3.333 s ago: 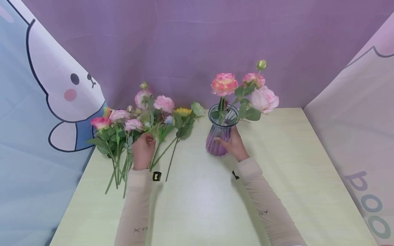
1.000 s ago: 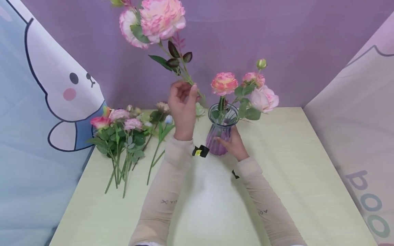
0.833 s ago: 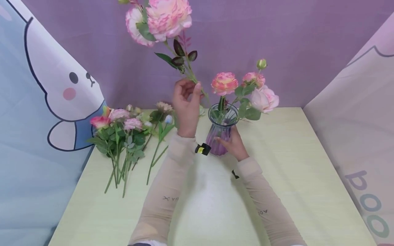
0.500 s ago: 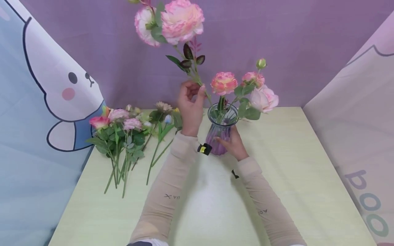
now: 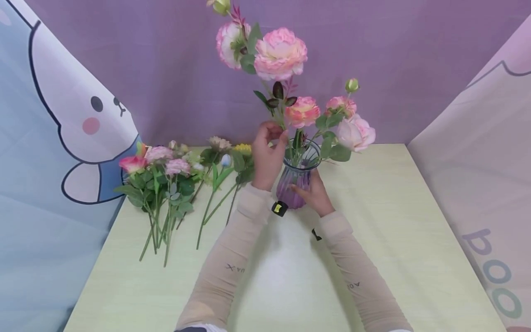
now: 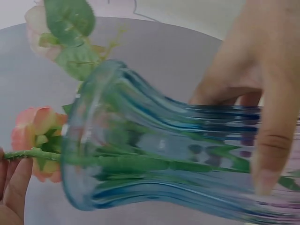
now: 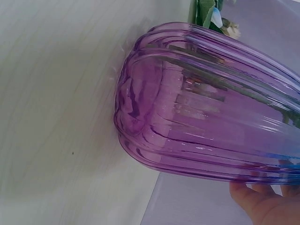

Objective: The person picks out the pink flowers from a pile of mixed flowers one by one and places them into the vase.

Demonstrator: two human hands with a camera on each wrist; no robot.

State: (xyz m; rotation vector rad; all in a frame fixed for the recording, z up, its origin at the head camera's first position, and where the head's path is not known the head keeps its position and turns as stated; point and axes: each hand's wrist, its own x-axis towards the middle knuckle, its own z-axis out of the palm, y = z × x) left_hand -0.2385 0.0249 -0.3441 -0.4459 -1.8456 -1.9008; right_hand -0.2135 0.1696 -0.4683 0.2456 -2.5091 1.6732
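Observation:
In the head view my left hand (image 5: 268, 154) pinches the stem of a pink peony spray (image 5: 281, 54) beside the vase's mouth. Its blooms, bud and leaves rise above that hand. In the left wrist view the green stem (image 6: 42, 154) runs from the fingers past the rim and shows through the glass, reaching down the vase. My right hand (image 5: 317, 196) grips the ribbed glass vase (image 5: 290, 186), blue above and purple below, around its side. An orange-pink flower (image 5: 303, 111) and a pale pink rose spray (image 5: 356, 133) stand in the vase. The vase base shows in the right wrist view.
Several flower stems (image 5: 155, 198) lie on the left of the table (image 5: 373, 221), among them a blue tulip (image 5: 226, 160) and a yellow flower (image 5: 242, 148). Purple cloth (image 5: 178, 69) hangs behind, with printed cloths on both sides.
My left hand picked the peony spray from the pile and carried it right; lately it moved right and down, bringing the stem into the vase. My right hand stays on the vase.

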